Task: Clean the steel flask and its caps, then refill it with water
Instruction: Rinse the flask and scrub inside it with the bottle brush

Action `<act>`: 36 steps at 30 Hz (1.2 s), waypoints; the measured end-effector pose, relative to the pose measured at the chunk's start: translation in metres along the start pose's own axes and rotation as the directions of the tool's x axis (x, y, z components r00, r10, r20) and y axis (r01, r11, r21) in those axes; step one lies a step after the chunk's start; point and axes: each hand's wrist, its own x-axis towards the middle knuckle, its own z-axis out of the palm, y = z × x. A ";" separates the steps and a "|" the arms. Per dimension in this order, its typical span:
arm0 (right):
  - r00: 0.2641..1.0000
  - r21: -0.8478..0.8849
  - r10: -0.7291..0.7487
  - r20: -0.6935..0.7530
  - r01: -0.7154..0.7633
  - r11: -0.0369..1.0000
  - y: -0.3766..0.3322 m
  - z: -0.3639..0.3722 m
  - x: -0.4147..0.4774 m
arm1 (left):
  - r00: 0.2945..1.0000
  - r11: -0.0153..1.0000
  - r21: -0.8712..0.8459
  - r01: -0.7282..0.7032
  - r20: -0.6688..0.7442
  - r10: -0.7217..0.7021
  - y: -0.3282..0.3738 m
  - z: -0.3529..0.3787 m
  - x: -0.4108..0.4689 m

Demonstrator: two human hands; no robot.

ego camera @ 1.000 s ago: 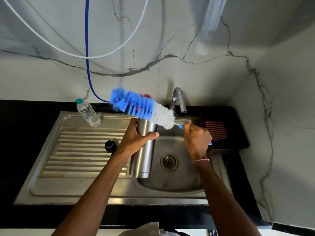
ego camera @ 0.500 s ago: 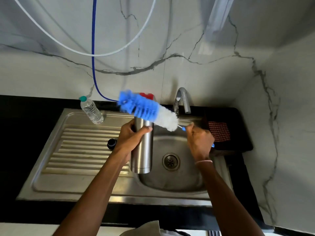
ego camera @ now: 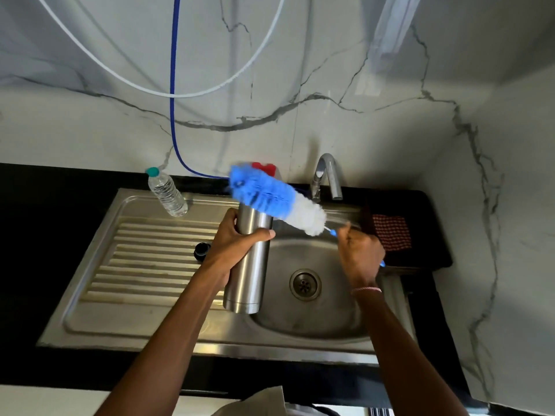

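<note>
Left fingers (ego camera: pixel 229 219) wrapped round steel flask (ego camera: pixel 246 274), right fingers (ego camera: pixel 350 238) gripping bottle brush (ego camera: pixel 270 196) over sink (ego camera: pixel 150 325)

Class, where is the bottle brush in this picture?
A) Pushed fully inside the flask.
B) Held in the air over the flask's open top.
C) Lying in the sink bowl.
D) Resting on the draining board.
B: the right hand holds the brush slanted over the flask, bristles outside.

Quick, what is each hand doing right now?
Left hand: grips the steel flask.
Right hand: grips the handle of the blue and white bottle brush.
</note>
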 end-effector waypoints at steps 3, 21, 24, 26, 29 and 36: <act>1.000 -0.058 0.006 0.003 -0.005 0.998 0.016 0.002 -0.002 | 1.000 1.000 0.005 0.005 -0.007 -0.005 -0.002 0.000 -0.004; 0.991 0.013 -0.137 -0.009 0.137 0.991 -0.019 0.007 0.005 | 0.999 0.999 0.047 0.003 0.049 -0.006 -0.012 0.019 0.003; 0.996 0.036 -0.091 0.019 0.091 0.995 -0.025 0.006 0.008 | 0.999 0.998 0.059 -0.028 0.029 0.026 -0.009 0.020 0.001; 0.997 0.002 -0.078 0.020 0.078 0.997 -0.006 0.000 0.001 | 1.000 1.000 -0.005 0.010 -0.017 -0.010 -0.008 0.010 0.000; 0.994 -0.053 -0.109 -0.012 0.108 0.993 0.021 -0.010 -0.015 | 0.999 0.997 -0.058 0.042 -0.031 -0.044 -0.008 -0.003 -0.002; 0.997 0.078 -0.018 0.072 0.013 0.997 -0.034 0.004 -0.014 | 0.997 0.996 0.037 0.077 0.023 -0.077 -0.009 0.020 -0.008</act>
